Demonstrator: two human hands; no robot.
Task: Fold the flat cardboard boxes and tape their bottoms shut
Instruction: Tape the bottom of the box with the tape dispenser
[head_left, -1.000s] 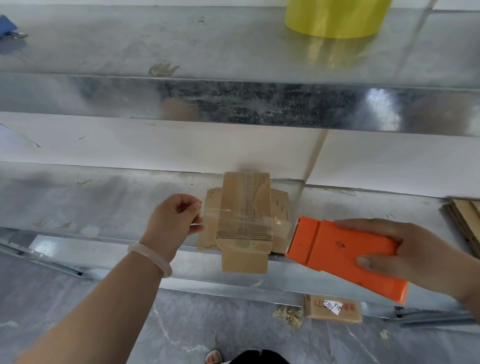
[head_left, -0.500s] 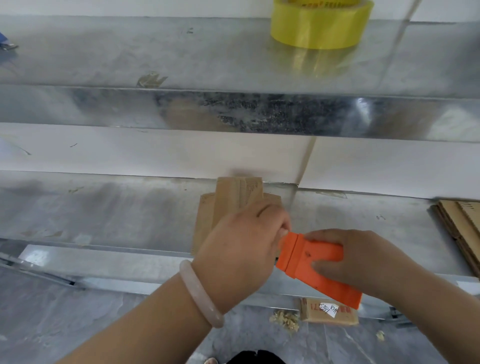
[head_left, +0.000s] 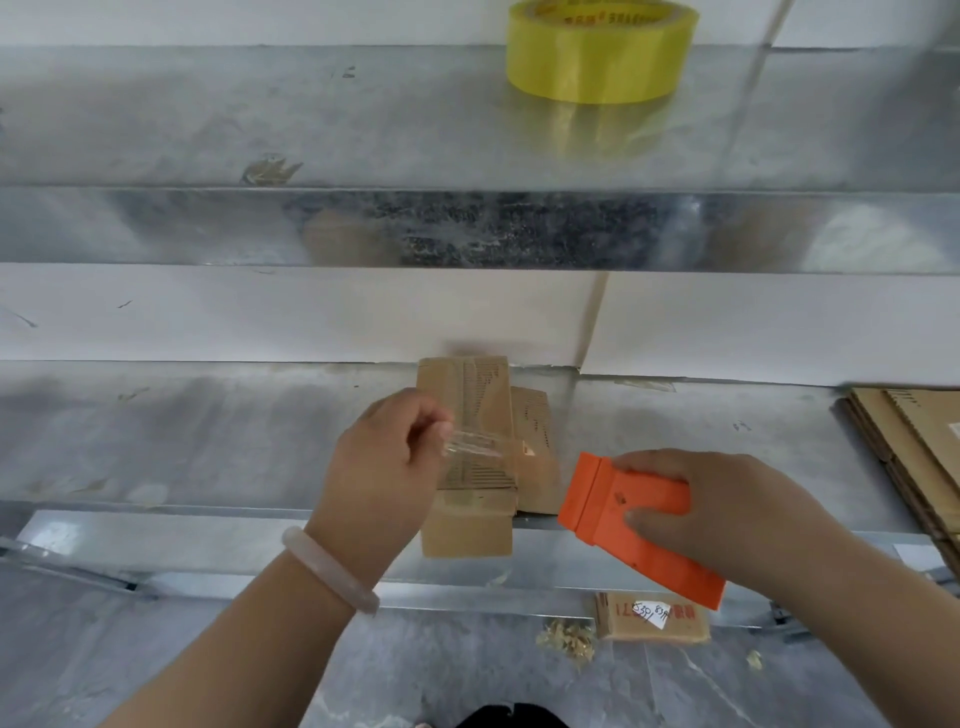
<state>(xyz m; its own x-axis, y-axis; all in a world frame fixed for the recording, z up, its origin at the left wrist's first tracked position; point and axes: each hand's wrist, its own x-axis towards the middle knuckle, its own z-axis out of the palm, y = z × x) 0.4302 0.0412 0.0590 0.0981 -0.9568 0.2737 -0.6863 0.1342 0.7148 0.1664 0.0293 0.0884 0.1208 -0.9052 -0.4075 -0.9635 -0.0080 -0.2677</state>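
Two hands are at work over one small cardboard box (head_left: 470, 525), which lies at the front of the metal worktop (head_left: 208, 441) with its near end hanging past the edge and one side flap sticking out to the right. The left hand (head_left: 384, 467), with one pale bracelet (head_left: 330, 569) on its wrist, pinches the end of one strip of clear tape (head_left: 475, 448) between thumb and fingertips; the strip runs across the top of the box. The right hand (head_left: 722, 519) is wrapped around one orange plastic tool (head_left: 618, 499), fingers over the top and thumb on its face. The tool's front edge sits just beside the box's right flap; whether they touch cannot be told. At the right edge of the worktop lies one stack of flat cardboard boxes (head_left: 914, 457), well apart from the box being taped. One roll of yellow tape (head_left: 597, 57) stands on the metal shelf (head_left: 260, 114) above. On the grey floor (head_left: 156, 665) below the worktop lies one more small box (head_left: 685, 621) bearing a white handwritten label, with a little heap of cardboard scraps (head_left: 566, 636) just beside it.
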